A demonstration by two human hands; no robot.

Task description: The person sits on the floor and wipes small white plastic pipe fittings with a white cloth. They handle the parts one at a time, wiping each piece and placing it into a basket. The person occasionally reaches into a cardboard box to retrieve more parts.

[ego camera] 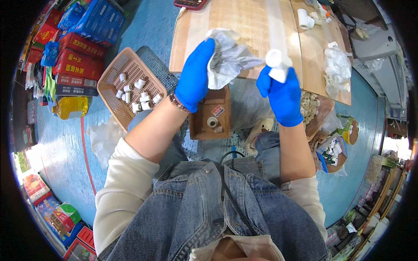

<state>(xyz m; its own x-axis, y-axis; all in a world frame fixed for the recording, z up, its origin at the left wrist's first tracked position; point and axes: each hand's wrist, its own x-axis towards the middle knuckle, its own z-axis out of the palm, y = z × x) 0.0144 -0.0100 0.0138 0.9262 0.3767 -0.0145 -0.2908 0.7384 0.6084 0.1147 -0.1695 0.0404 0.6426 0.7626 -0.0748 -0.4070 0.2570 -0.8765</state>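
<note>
My left hand (197, 73), in a blue glove, grips a grey-white cloth (228, 57) that hangs loosely over the near edge of the wooden table (248, 19). In my right hand (283, 94), also gloved in blue, is a white plastic pipe tee fitting (278, 62), its round opening turned up. The cloth's right tip reaches close to the fitting; whether they touch I cannot tell. Below, between my knees, a cardboard box (209, 130) has one white fitting (212, 122) inside.
At left, a pink plastic basket (109, 76) holds several white fittings. A second pink basket (321, 114) with many small fittings is under the table's right side. On the table lie a bagged bundle (338, 65), more fittings (303, 19) and a phone (190, 3).
</note>
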